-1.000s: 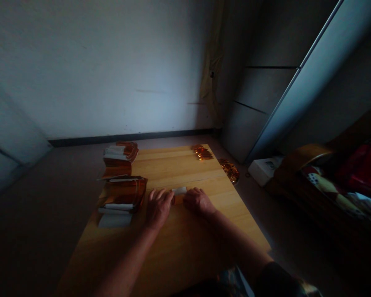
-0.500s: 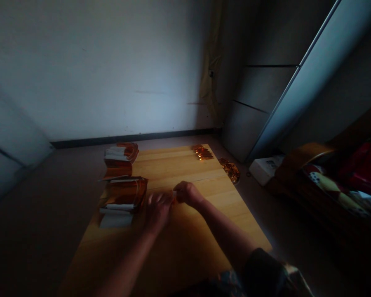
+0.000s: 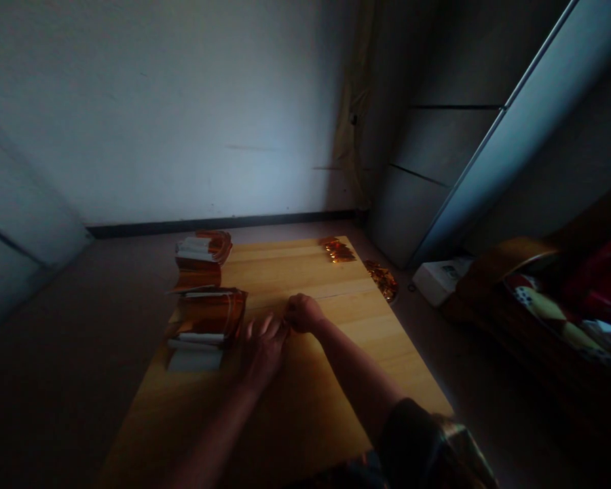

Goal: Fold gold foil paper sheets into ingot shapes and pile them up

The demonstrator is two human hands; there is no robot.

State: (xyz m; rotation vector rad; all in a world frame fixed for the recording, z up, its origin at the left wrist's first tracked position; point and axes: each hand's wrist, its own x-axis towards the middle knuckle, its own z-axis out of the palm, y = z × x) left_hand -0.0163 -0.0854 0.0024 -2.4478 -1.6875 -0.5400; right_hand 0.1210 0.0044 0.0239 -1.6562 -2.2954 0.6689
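Dim light falls on a pale plaster wall [image 3: 183,115] beyond a low wooden table [image 3: 305,407], with a dark skirting board [image 3: 224,223] along its foot above a shadowy floor [image 3: 71,353]. Right of the table stand a grey panelled cabinet [image 3: 432,149] and a white box [image 3: 440,282] on the floor, with a wooden-framed bed [image 3: 529,265] heaped with red fabric [image 3: 598,278] further right. A yellowish cloth [image 3: 354,122] hangs in the corner.

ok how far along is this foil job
Looks done: the stacked white and copper foil packets at the wooden table's left edge. In hand: something small, mostly hidden, between right hand and left hand. Left: loose gold foil at the far end, more on the floor.
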